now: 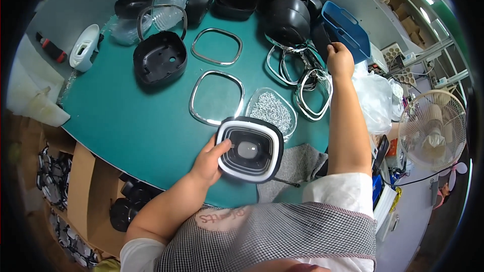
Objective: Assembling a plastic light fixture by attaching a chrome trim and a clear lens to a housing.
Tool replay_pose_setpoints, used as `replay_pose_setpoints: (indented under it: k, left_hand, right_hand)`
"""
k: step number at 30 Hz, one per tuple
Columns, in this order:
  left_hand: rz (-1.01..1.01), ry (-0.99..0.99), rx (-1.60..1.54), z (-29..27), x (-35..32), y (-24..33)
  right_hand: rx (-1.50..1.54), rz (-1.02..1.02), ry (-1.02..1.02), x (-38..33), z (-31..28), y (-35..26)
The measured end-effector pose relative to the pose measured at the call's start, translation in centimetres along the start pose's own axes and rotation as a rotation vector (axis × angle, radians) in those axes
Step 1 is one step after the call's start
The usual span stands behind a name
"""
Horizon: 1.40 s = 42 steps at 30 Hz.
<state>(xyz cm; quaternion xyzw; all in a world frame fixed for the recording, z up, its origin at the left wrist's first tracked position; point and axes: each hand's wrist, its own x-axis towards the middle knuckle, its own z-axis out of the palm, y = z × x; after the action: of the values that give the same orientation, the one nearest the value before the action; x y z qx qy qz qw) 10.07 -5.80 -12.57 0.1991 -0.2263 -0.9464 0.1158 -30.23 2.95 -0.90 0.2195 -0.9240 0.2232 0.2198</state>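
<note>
Two hands work well apart over the green tabletop [121, 103]. The left hand [205, 163] is closed on the left edge of a black rounded housing [249, 150], thumb on the pale rim, the other fingers mostly hidden. The housing is at the near side of the tabletop, glossy face up, beside a clear tray [290, 132] of silvery screws [271, 111] and partly over a grey cloth [302, 163]. The right hand [341, 60] is stretched forward to the near left side of a blue bin [360, 40], thumb and fingers drawn together; whether they pinch anything cannot be told.

The hold is one-sided, so the housing's right side may dip; a level wrist and fingers spread wide beneath should steady it. The thumb does best on the rim, since the dark face looks likely to smudge. Bringing the right forearm back high would help it clear the bunch of chrome frames [298, 90], which could snag, and the screws, which a knock might scatter.
</note>
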Motion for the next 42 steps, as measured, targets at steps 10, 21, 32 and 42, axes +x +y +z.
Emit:
replay_pose_setpoints:
  k: [10, 21, 32, 42]
  left_hand:
    - [0.01, -0.006, -0.171, -1.0, -0.7, -0.4]
    - [0.124, 0.024, -0.173, 0.4, -1.1, 0.4]
    - [0.111, -0.653, -0.176, -0.2, -4.2, 1.5]
    - [0.156, -0.993, -0.126, 8.9, -8.1, 5.7]
  right_hand:
    - [0.092, -0.614, 0.057, -22.5, -12.5, -3.7]
    - [0.246, -0.496, -0.234, -35.1, -14.5, 2.4]
    - [0.75, 0.3, -0.394, -31.5, -10.1, 5.8]
    - [1.073, 0.448, -0.413, -31.4, -9.7, 6.2]
